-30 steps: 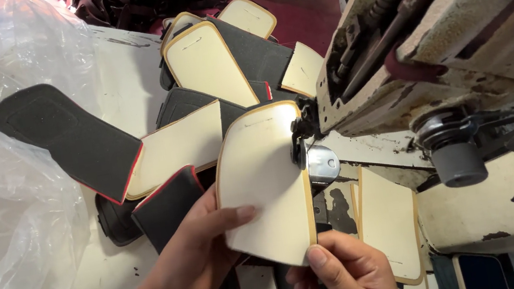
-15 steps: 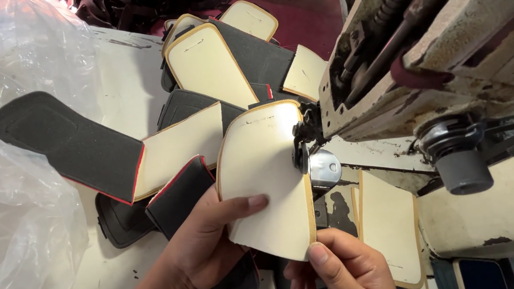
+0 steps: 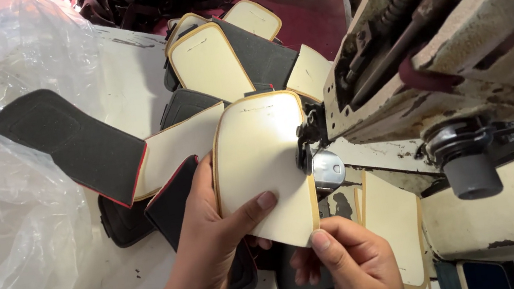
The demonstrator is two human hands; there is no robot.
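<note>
at frame centre the cream foam-backed panel with tan edge binding (image 3: 260,164) sits under the worn sewing machine's presser foot (image 3: 307,147). the left hand (image 3: 214,241) grips its left edge, the right hand (image 3: 352,267) pinches the bottom corner. edge stitching looks underway; next calls for steady turning along the border.

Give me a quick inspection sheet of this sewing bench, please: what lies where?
Surface: white worktable, stained.
Job's things: cream panel with tan edging, its right edge at the sewing machine foot.
Clutter: more cream and black panels fanned behind; clear plastic sheet at left.
Hands: left hand holds the panel, thumb on top; right hand pinches its lower corner.
Cables: nothing seen.
Surroundings: dark straps heaped beyond the table; red floor.
</note>
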